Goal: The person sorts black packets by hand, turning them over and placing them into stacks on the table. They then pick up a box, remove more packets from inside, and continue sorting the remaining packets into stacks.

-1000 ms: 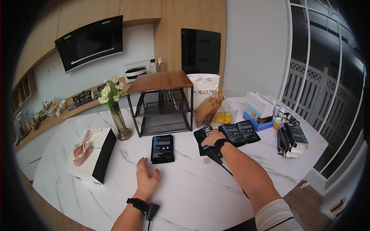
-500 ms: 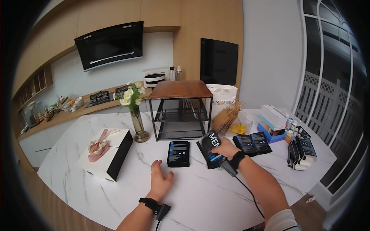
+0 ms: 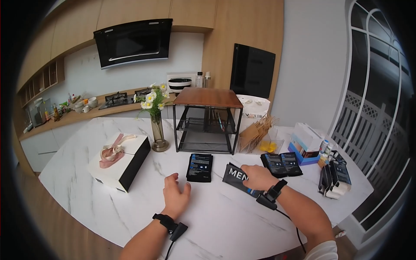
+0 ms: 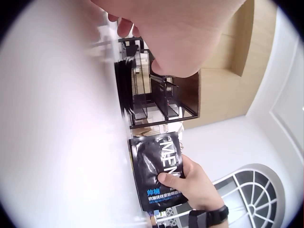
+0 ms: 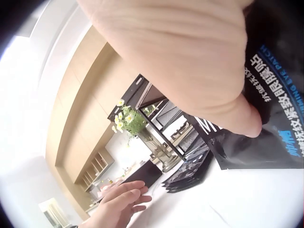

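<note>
The black "MEN" pouch (image 3: pixel 236 175) lies flat on the marble table (image 3: pixel 216 216) just ahead of me, and my right hand (image 3: pixel 258 177) grips its near edge, thumb curled on top and fingers around it. My left hand (image 3: pixel 175 194) rests flat on the table to the left, fingers relaxed and spread, holding nothing, apart from the pouch.

Just beyond my left hand lies a small stack of black packets (image 3: pixel 199 167), well clear of the pouch. Past my right hand another pair of black packets (image 3: pixel 281 164) lies fanned out. To the far left sits a white-and-black gift box (image 3: pixel 121 161) with a pink ribbon. Behind the packets stands the wire rack (image 3: pixel 207 121) with its wooden top, a vase of daisies (image 3: pixel 156 119) on its left and a clear bin of paper bags (image 3: pixel 258 134) on its right. Further right are a blue-and-white box (image 3: pixel 304 145) and upright black cartons (image 3: pixel 336 177). Nothing lies between my hands and the pouch.

Half a second ago I held the pouch tilted up off the table; now it is lowered flat and nearer to me. My left hand has barely shifted.
</note>
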Available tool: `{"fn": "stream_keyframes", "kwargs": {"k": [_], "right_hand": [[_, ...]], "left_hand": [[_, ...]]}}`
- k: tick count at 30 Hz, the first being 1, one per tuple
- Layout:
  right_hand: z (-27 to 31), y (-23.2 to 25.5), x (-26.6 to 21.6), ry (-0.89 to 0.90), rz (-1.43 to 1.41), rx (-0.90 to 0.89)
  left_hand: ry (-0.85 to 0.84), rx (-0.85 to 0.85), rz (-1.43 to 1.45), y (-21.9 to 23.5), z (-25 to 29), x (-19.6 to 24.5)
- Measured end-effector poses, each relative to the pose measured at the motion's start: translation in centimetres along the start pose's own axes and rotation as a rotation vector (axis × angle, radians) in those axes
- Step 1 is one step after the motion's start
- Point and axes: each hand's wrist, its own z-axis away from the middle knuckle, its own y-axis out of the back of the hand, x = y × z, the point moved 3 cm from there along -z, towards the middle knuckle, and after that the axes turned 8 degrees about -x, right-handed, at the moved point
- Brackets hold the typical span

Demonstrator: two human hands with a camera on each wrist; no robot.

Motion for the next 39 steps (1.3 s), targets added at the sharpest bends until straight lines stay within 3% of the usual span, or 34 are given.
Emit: {"fn": "stream_keyframes", "kwargs": {"k": [1,2,4,6,7,9,11,12,14,15,16,18,20,21,22,24,27,32,34,38,39], "right_hand": [[0.4,0.4,-0.1,-0.034,-0.038,0.010],[0.9,0.1,-0.4,-0.040,-0.052,0.017],[2.2,-0.2,-1.9,0.040,-0.103,0.320],[4.4,-1.5,-5.4,0.042,-0.184,0.361],[5.3,-2.8,-7.3,0.077,-0.187,0.357],[6.8,-4.7,-8.9,0.110,-0.191,0.355],[8.1,-5.4,-10.0,0.416,-0.206,0.536],[8.1,-5.7,-9.4,0.424,-0.211,0.535],[7.4,-6.5,-6.9,0.482,-0.749,0.260],[7.4,-6.3,-6.0,0.319,-1.015,0.085],[7.4,-6.4,-5.5,0.325,-1.014,0.083],[7.3,-6.5,-3.4,0.147,-0.775,0.516],[6.5,-6.9,-2.3,0.234,-0.800,0.548],[6.1,-6.9,-2.2,0.313,-1.000,0.499],[5.7,-6.9,-2.2,0.393,-1.200,0.444],[5.3,-7.2,-1.8,0.379,-1.254,0.414],[5.1,-8.9,-1.1,0.342,-1.371,0.339],[5.2,-10.6,-0.5,0.285,-1.335,0.285],[4.8,-10.8,-0.2,0.245,-1.276,0.282],[5.1,-10.0,-0.4,0.254,-1.374,0.306],[4.9,-10.5,-0.1,0.240,-1.397,0.229]], "left_hand": [[0.120,-0.051,0.035,0.4,0.4,1.2],[0.112,-0.060,0.024,0.4,0.8,1.9],[0.130,-0.471,0.443,-1.5,1.7,3.1],[0.104,-0.662,0.809,-3.8,4.5,6.0],[0.168,-0.719,0.977,-4.7,5.7,7.6],[0.240,-0.712,1.127,-6.2,6.3,8.3],[0.282,-0.698,1.200,-6.2,6.4,8.5],[0.326,-0.673,1.237,-5.9,6.0,7.8],[0.368,-0.638,1.268,-6.1,5.5,6.8],[0.317,-0.604,1.172,-6.1,5.1,6.8],[0.266,-0.571,1.077,-6.0,4.9,6.9],[0.266,-0.547,1.068,-6.1,4.7,8.1],[0.018,-0.559,0.825,-6.1,3.9,9.9],[-0.114,-0.524,0.700,-6.1,3.2,10.5],[-0.119,-0.525,0.697,-6.5,3.0,10.8],[-0.222,-0.388,0.653,-7.2,2.5,11.7],[-0.163,-0.380,0.633,-9.1,2.9,10.1],[-0.045,-0.397,0.781,-12.2,3.3,6.4],[-0.061,-0.354,0.785,-12.0,3.1,6.9],[-0.118,-0.513,0.724,-11.1,2.6,7.9],[-0.109,-0.536,0.676,-10.8,2.6,7.8]]}}
